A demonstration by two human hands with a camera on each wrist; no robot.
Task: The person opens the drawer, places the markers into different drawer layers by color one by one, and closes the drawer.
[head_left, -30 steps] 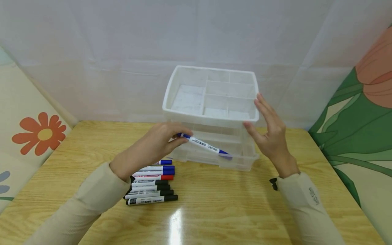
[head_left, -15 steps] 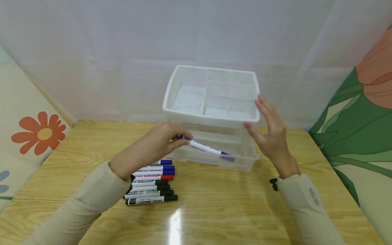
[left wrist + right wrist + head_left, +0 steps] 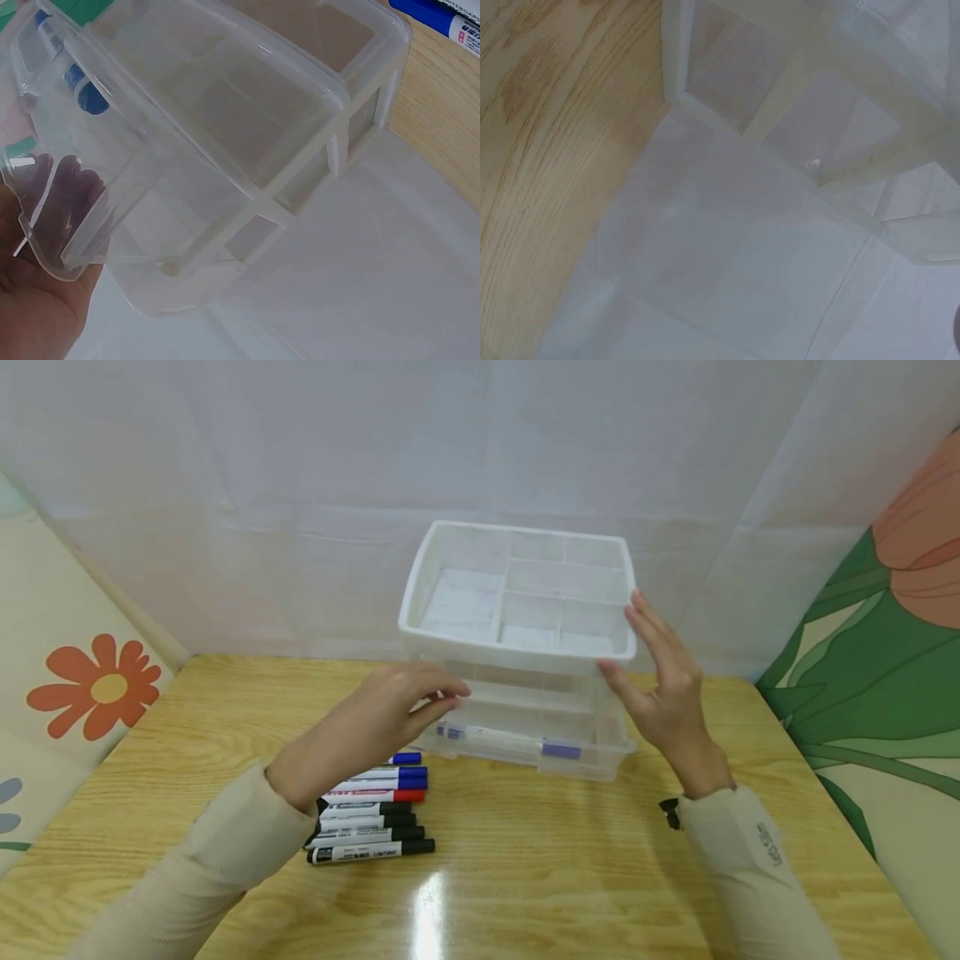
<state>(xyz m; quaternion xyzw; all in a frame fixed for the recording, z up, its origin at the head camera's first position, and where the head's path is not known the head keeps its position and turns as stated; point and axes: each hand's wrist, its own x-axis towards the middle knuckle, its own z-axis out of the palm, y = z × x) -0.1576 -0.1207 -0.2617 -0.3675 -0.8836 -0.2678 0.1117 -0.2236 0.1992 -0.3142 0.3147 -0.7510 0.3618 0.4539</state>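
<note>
In the head view a blue-capped marker (image 3: 495, 742) lies lengthwise inside the pulled-out clear lower drawer (image 3: 573, 766) of a plastic storage box (image 3: 517, 647). My left hand (image 3: 382, 714) hovers at the drawer's left front, thumb and fingers slightly apart with nothing between them. My right hand (image 3: 663, 693) steadies the box's right side, its extended fingers at the upper rim and the thumb lower down. In the left wrist view the marker (image 3: 86, 90) shows through the clear plastic. Only the box's side frame (image 3: 787, 90) and a sliver of skin appear in the right wrist view.
Several markers lie in a column on the wooden table (image 3: 540, 877): blue-capped (image 3: 412, 772), one red-capped (image 3: 408, 795) and black-capped (image 3: 416, 845). White cloth (image 3: 330, 510) hangs behind the box. The top tray (image 3: 461, 602) is divided into compartments.
My left hand has let go of the blue-capped marker, which has dropped from a slant to lie flat in the drawer. My right hand stays at the box's side.
</note>
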